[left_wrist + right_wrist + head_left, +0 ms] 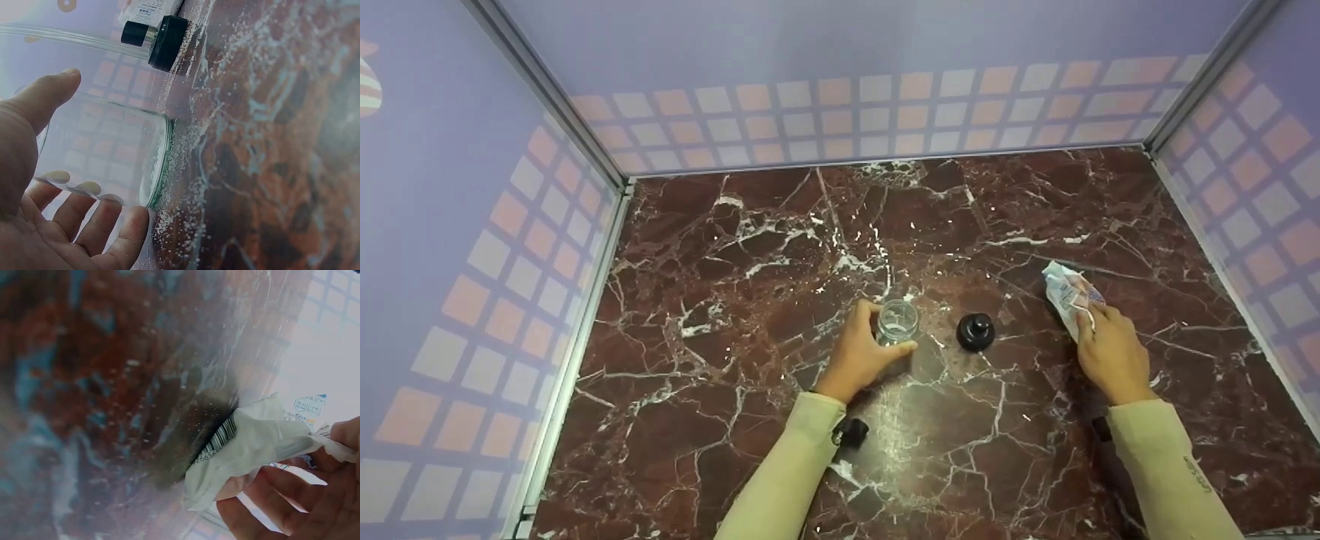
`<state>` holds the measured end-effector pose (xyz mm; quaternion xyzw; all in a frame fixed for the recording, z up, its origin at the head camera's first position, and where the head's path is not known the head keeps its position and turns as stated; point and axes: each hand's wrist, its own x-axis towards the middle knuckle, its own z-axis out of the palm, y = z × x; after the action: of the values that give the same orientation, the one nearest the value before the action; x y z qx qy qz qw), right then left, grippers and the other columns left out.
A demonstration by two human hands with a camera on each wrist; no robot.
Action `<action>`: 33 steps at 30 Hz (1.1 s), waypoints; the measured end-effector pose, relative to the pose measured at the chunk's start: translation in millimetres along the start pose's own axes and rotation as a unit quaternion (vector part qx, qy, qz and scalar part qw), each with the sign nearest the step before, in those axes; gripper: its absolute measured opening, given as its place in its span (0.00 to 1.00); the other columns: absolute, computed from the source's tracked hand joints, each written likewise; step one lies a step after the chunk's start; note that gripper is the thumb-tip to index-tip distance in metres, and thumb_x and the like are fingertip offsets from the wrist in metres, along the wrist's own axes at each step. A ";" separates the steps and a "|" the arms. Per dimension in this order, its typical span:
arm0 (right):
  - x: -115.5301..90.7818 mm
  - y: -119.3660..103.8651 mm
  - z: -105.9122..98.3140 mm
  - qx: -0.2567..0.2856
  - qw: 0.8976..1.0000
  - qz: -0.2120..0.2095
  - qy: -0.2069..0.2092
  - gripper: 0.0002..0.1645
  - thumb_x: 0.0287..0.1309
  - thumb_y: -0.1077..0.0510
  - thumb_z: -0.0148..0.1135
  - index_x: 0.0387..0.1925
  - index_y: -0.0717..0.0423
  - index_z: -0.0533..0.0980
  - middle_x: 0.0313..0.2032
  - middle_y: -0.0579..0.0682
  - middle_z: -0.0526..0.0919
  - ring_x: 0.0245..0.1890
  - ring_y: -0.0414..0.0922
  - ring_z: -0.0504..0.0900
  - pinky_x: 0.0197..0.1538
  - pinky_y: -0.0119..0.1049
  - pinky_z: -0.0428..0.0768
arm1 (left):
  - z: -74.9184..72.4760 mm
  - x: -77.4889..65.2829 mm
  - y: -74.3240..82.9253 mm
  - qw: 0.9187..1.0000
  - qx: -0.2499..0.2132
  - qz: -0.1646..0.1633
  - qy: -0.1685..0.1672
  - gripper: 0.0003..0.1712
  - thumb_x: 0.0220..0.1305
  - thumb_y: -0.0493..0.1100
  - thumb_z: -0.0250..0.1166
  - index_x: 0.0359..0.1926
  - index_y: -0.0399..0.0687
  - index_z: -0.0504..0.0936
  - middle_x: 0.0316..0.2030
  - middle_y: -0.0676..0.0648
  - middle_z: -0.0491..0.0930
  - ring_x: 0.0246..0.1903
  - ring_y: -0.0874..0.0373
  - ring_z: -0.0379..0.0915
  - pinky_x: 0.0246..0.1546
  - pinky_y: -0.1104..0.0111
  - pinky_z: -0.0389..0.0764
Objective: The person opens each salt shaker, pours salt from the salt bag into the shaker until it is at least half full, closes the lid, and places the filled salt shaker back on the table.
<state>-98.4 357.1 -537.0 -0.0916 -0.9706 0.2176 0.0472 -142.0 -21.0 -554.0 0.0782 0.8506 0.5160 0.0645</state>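
Note:
My left hand (864, 352) holds a clear glass jar (898, 319), thumb on one side and fingers on the other. The jar stands upright on the marble-patterned tabletop with its mouth uncovered. In the left wrist view the jar (107, 149) looks see-through, with a whitish patch near its base that I cannot identify. Right of the jar sits a black lid (976, 331) with a raised knob, apart from both hands. Farther right, my right hand (1114, 352) pinches a crumpled white plastic packet (1065, 296). Printing and a barcode show on the packet (242, 444) in the right wrist view.
The dark red tabletop (720, 450) has white veins. Lilac panels with pink and white squares enclose it at the back (840, 45), left (435, 225) and right (1252, 165). Metal rails (577, 337) run along the panel edges.

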 end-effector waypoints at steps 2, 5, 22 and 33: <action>-3.4 2.1 0.5 0.016 1.000 -0.003 0.018 0.35 0.83 0.45 0.34 0.65 0.70 0.72 0.64 0.71 0.72 0.64 0.72 0.69 0.59 0.74 0.68 | 0.2 -0.3 -0.4 1.000 -0.003 0.000 0.000 0.46 0.47 0.55 0.84 0.60 0.42 0.70 0.53 0.43 0.76 0.49 0.55 0.75 0.54 0.62 0.80; -9.2 5.3 2.8 0.067 0.995 0.001 0.070 0.32 0.82 0.48 0.37 0.58 0.71 0.75 0.58 0.72 0.77 0.59 0.73 0.73 0.59 0.70 0.69 | 0.6 -0.6 -0.4 1.000 -0.004 0.002 0.000 0.46 0.47 0.55 0.84 0.60 0.42 0.70 0.54 0.43 0.76 0.49 0.55 0.75 0.55 0.62 0.81; -13.7 -13.5 -5.9 0.350 0.870 0.036 0.346 0.18 0.76 0.61 0.56 0.43 0.78 0.80 0.33 0.42 0.84 0.33 0.32 0.76 0.41 0.26 0.71 | 2.7 -1.9 1.2 1.000 0.011 0.002 0.011 0.46 0.48 0.57 0.83 0.61 0.43 0.70 0.55 0.44 0.76 0.52 0.54 0.75 0.59 0.61 0.78; -25.9 -48.8 -19.7 0.522 0.768 -0.037 0.370 0.16 0.74 0.63 0.59 0.32 0.73 0.81 0.27 0.44 0.81 0.27 0.36 0.77 0.33 0.26 0.73 | 1.8 -4.4 1.4 0.999 0.034 0.009 0.008 0.48 0.50 0.61 0.81 0.65 0.45 0.69 0.58 0.43 0.76 0.55 0.52 0.75 0.60 0.57 0.77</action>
<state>-78.2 316.8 -499.6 -0.0907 -0.6175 0.6381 0.4509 -137.2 -19.7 -553.5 0.0840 0.8672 0.4882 0.0506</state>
